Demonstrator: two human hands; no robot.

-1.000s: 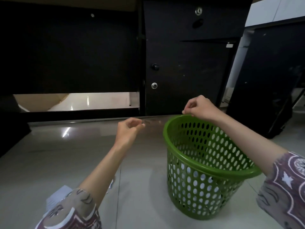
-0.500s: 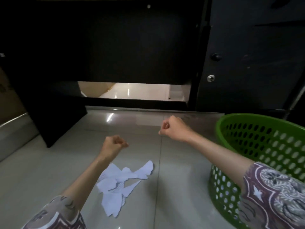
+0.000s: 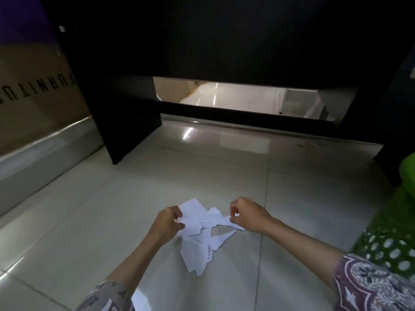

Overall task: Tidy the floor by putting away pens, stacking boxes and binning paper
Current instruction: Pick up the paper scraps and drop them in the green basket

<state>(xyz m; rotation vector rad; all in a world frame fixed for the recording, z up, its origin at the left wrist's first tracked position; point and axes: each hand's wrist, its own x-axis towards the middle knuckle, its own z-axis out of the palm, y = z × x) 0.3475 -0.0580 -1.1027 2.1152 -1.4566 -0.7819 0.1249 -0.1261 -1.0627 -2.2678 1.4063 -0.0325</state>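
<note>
A pile of torn white paper scraps (image 3: 203, 240) lies on the pale tiled floor in front of me. My left hand (image 3: 167, 222) pinches the pile's left edge, fingers curled onto a scrap. At the pile's right edge, my right hand (image 3: 246, 213) has thumb and fingers closed on another scrap. The green perforated bin (image 3: 390, 239) stands at the right edge of the view, mostly cut off and blurred. Another white scrap (image 3: 140, 300) shows beside my left sleeve at the bottom.
A black desk (image 3: 224, 48) fills the back, with a low gap under its panel and a side leg (image 3: 125, 126) on the left. A cardboard box (image 3: 33, 90) with printed letters stands at the far left behind a grey skirting strip.
My view swung left and down from the bin to the paper pile. Both hands dropped from mid-air onto the scraps and pinched their edges.
</note>
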